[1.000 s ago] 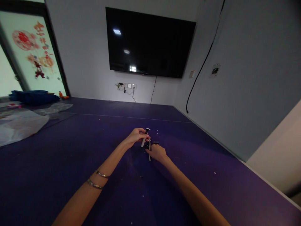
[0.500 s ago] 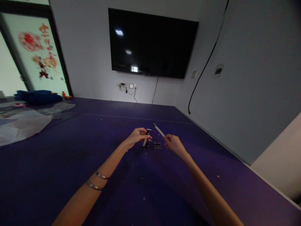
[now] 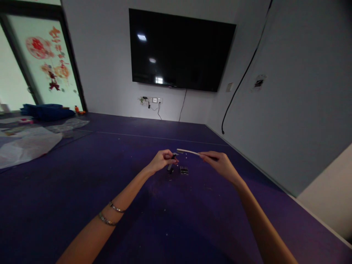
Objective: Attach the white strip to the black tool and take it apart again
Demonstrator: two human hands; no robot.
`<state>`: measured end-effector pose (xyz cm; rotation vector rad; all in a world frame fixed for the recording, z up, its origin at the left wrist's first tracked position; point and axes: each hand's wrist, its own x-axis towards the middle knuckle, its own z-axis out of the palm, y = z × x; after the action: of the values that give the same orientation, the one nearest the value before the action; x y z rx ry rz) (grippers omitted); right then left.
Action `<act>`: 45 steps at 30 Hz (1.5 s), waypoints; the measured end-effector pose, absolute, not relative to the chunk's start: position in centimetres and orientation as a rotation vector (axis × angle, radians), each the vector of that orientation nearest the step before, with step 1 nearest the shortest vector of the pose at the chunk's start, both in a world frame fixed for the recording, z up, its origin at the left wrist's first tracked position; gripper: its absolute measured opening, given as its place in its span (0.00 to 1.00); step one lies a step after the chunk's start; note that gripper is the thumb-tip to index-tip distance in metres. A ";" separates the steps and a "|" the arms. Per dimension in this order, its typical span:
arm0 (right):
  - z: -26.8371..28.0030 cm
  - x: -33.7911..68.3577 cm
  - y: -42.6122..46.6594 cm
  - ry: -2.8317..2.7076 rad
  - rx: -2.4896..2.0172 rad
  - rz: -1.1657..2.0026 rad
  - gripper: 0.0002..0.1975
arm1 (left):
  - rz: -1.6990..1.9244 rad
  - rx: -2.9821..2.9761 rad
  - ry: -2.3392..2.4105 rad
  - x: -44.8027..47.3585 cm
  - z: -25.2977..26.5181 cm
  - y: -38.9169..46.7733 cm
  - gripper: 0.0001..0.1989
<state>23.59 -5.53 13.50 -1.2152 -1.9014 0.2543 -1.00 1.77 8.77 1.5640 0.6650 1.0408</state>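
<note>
My left hand (image 3: 161, 161) is closed around a slim black-and-silver device (image 3: 170, 167), held roughly upright. A light metallic piece shows at its top, and a small round dark part at its lower end; its exact kind is unclear. My right hand (image 3: 218, 164) pinches the handle of a pale toothbrush (image 3: 189, 151). The brush lies almost level, bristles downward, its head beside the device's top; whether they touch I cannot tell. Below the brush, a small dark rectangular part with clear edges (image 3: 184, 171) rests on the purple surface (image 3: 165, 212).
White specks are scattered near my hands. At the far left lie clear plastic sheets (image 3: 30, 143) and a dark blue cloth bundle (image 3: 46, 112). A black cable (image 3: 242, 79) hangs down the right wall. A large television (image 3: 181, 51) is mounted ahead.
My right hand has moved up and to the right, turning the toothbrush from a steep slant to nearly level, with its head closer to the device. My left hand stays almost in place.
</note>
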 end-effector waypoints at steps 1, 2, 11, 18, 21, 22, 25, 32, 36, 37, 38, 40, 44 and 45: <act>13.5 23.4 -5.6 -1.910 -1.201 0.259 0.15 | 1.037 1.577 0.663 -0.9 8.8 1.7 0.10; 13.5 23.2 -5.7 -1.914 -1.191 0.262 0.15 | 1.035 1.587 0.659 -0.9 8.8 1.6 0.10; 12.9 23.1 -5.3 -1.944 -1.173 0.256 0.14 | 1.045 1.622 0.619 -0.6 9.0 0.9 0.11; 12.8 23.3 -5.2 -1.930 -1.182 0.228 0.13 | 1.032 1.631 0.596 -0.7 8.8 0.9 0.11; 12.9 23.1 -5.2 -1.946 -1.175 0.271 0.13 | 1.036 1.626 0.597 -0.6 8.8 0.9 0.11; 12.9 23.1 -5.2 -1.940 -1.182 0.269 0.13 | 1.042 1.621 0.595 -0.6 8.8 0.9 0.11; 12.7 23.3 -5.0 -1.913 -1.202 0.237 0.13 | 1.063 1.616 0.591 -0.5 8.9 0.8 0.11; 12.9 23.1 -5.2 -1.936 -1.144 0.282 0.13 | 1.062 1.621 0.593 -0.4 8.9 0.6 0.11; 12.9 23.1 -5.2 -1.913 -1.175 0.234 0.14 | 1.060 1.623 0.588 -0.4 8.9 0.6 0.11; 12.9 23.1 -5.2 -1.921 -1.166 0.241 0.14 | 1.059 1.625 0.590 -0.4 8.9 0.7 0.11; 12.9 23.1 -5.2 -1.933 -1.151 0.253 0.14 | 1.058 1.626 0.595 -0.4 8.9 0.7 0.11; 12.9 23.0 -5.3 -1.953 -1.128 0.264 0.13 | 1.059 1.625 0.603 -0.4 8.9 0.8 0.11; 12.8 23.0 -5.2 -1.935 -1.162 0.182 0.14 | 1.067 1.620 0.587 -0.4 8.9 0.7 0.11; 12.8 23.0 -5.2 -1.928 -1.166 0.169 0.14 | 1.066 1.618 0.579 -0.4 8.9 0.8 0.11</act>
<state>22.98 -5.17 12.78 -1.1660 -1.9281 0.1686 -0.45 0.75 8.85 1.6178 0.5788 1.0663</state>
